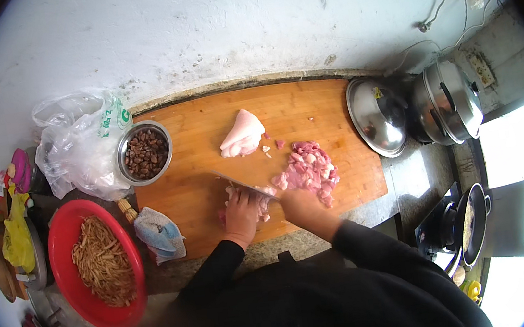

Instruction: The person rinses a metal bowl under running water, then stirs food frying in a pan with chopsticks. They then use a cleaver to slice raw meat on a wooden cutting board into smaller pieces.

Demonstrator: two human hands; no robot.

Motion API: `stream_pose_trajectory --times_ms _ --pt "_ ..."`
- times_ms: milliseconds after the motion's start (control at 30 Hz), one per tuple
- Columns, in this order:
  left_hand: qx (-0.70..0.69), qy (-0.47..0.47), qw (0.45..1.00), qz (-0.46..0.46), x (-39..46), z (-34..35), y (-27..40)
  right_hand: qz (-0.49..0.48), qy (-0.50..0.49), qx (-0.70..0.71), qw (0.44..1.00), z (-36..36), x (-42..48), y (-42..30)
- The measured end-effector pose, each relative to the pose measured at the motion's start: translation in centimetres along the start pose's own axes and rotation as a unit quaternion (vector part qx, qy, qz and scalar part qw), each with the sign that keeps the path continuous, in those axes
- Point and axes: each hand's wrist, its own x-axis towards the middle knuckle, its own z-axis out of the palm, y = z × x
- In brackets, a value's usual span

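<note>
My right hand [300,207] grips the handle of a kitchen knife [243,183], whose blade slants up and to the left over the wooden cutting board [188,123]. Under my left hand [241,215], fingers bent, a portion of raw meat [263,207] is pressed against the board, close beside the blade. Part of this meat is hidden by the hand and the knife. A heap of cut raw meat pieces [312,169] lies right of the knife. Farther back rests a larger pale chunk of raw meat with skin [242,133], with a few small scraps near it.
A steel bowl of brown chunks [145,154] stands at the board's left, beside a plastic bag [78,147]. Nearer are a folded cloth [158,232] and a red basin [60,247] of pale strips. At right are a metal lid [374,118], a steel pot [439,105] and a pan [481,225].
</note>
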Motion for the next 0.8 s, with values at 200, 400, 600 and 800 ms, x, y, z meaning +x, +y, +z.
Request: stream_pose_trajectory --times_ms 200,400,600,800 --pt "-0.102 -0.045 0.993 -0.035 -0.7 -0.4 -0.2 0.040 -0.050 -0.025 0.998 2.0 -5.3 4.4" --pt "-0.123 -0.001 0.990 0.072 -1.6 0.4 4.2 -0.002 -0.042 -0.072 0.997 1.1 2.3 -0.9" --pt "-0.120 -0.045 0.990 -0.062 -1.8 -1.3 4.0 0.027 0.028 0.005 0.999 0.8 -1.5 1.9" --pt "-0.197 0.032 0.970 -0.137 -1.2 -3.8 4.7 0.121 0.120 0.042 0.984 0.5 -7.0 5.1"
